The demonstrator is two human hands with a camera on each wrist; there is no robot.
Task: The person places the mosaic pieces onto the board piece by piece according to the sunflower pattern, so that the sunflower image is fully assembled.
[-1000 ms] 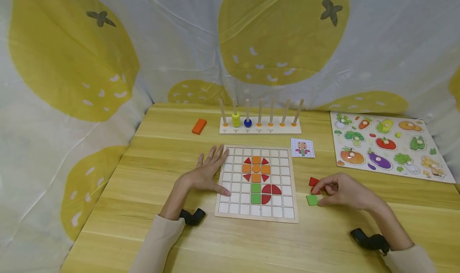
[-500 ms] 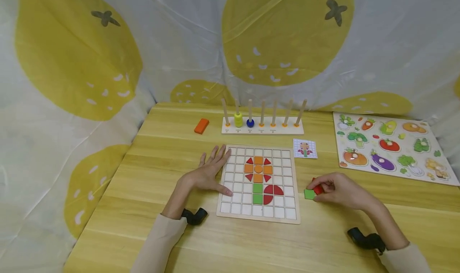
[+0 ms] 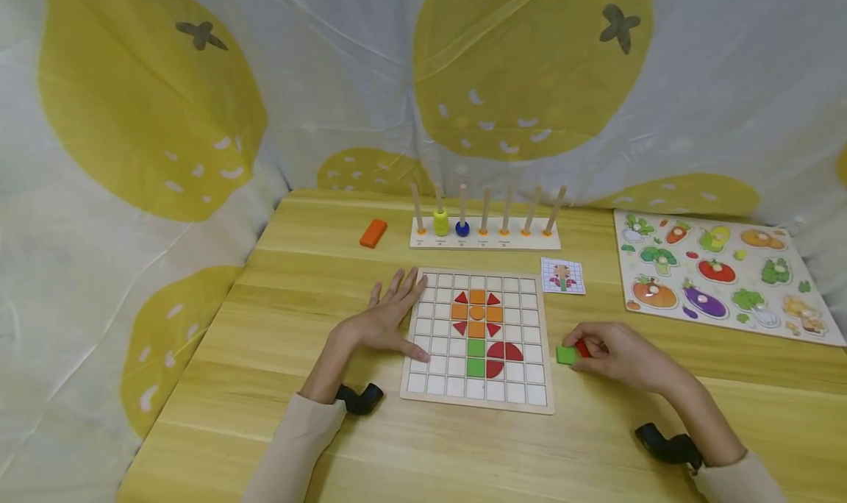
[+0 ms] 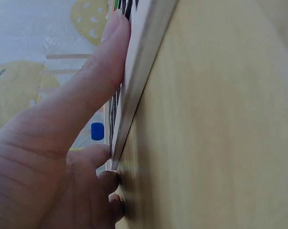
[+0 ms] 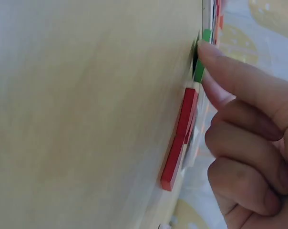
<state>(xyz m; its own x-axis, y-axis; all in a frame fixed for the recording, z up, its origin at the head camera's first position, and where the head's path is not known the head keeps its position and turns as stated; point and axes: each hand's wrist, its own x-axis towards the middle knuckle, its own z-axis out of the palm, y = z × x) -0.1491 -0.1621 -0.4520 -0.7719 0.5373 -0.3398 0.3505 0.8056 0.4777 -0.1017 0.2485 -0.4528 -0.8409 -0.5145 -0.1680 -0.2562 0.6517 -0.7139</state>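
Observation:
My right hand (image 3: 615,352) pinches a green square tile (image 3: 565,355) between thumb and index finger, just right of the wooden grid board (image 3: 476,403). In the right wrist view the green tile stands on a slant, its lower edge near the table. Red pieces (image 5: 175,143) lie behind it, mostly covered by the hand in the head view. Spread fingers of my left hand (image 3: 380,326) rest along the board's left edge, the thumb lying over its surface. Orange, red and green pieces form a flower shape on the board, with two green squares (image 3: 476,358) as the stem.
A small pattern card (image 3: 563,276) lies beyond the board's right corner. Behind stands a peg rack (image 3: 486,243) with yellow and blue beads. An orange block (image 3: 373,233) sits back left, and a vegetable puzzle board (image 3: 662,268) back right. A lemon-print cloth hangs around the table.
My right hand has slid the green tile a short way left, closer to the board. The red pieces are now more hidden by the hand. My left hand keeps its place on the board.

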